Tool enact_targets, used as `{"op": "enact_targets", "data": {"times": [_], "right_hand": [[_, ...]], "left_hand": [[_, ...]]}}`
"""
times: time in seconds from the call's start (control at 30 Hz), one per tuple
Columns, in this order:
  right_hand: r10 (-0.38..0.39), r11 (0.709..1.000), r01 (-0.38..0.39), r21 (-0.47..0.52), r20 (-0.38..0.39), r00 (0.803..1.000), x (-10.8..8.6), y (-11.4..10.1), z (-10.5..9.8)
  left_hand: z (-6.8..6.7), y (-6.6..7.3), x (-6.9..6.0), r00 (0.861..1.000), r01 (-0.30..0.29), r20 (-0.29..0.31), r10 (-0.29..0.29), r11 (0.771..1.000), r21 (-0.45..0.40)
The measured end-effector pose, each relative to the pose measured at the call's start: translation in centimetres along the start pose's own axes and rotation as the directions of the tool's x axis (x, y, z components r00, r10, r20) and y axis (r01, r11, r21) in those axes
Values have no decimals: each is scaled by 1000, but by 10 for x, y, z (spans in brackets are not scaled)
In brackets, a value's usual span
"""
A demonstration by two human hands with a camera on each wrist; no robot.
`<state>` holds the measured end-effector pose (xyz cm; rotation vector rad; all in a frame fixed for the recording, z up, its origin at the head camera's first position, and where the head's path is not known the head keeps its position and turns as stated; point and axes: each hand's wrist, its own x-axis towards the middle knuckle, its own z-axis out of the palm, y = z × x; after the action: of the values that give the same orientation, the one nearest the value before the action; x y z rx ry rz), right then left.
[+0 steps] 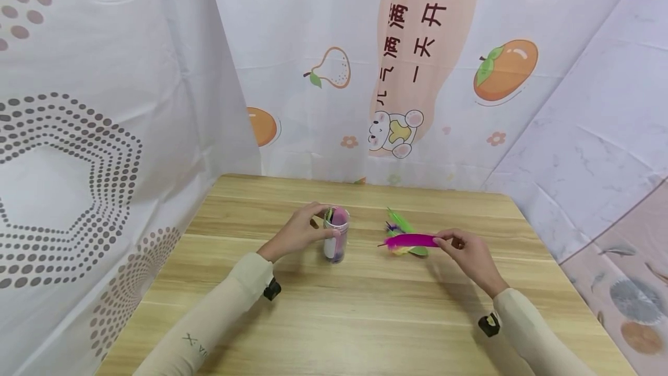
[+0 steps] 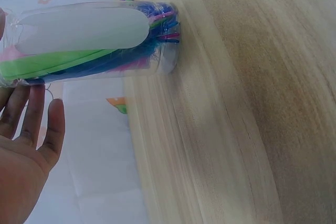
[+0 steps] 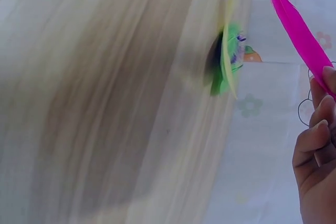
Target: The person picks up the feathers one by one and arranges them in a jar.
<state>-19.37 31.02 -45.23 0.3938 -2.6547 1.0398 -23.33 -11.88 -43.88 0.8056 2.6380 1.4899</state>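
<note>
Wood-grained tabletop (image 1: 344, 318) spreads beneath a slender magenta feather (image 1: 412, 241), fluffy near its bare quill and pinched at the other end by the right hand (image 1: 472, 257), pointing toward the left hand (image 1: 297, 232), which grips a clear jar (image 1: 341, 242) near its mouth. Just ahead of the right hand lies a small heap of feathers (image 1: 402, 222), green, yellow and purple. Only the left wrist view clearly shows quill ends (image 2: 169, 36) gathered at the jar's base.
</note>
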Motion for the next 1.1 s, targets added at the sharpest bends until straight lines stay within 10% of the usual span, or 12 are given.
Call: {"op": "enact_targets", "data": {"times": [1.1], "right_hand": [[-62, 994, 71, 79, -106, 992, 29, -39, -12]], "left_hand": [[0, 4, -1, 1000, 0, 8, 0, 1000, 16]]}}
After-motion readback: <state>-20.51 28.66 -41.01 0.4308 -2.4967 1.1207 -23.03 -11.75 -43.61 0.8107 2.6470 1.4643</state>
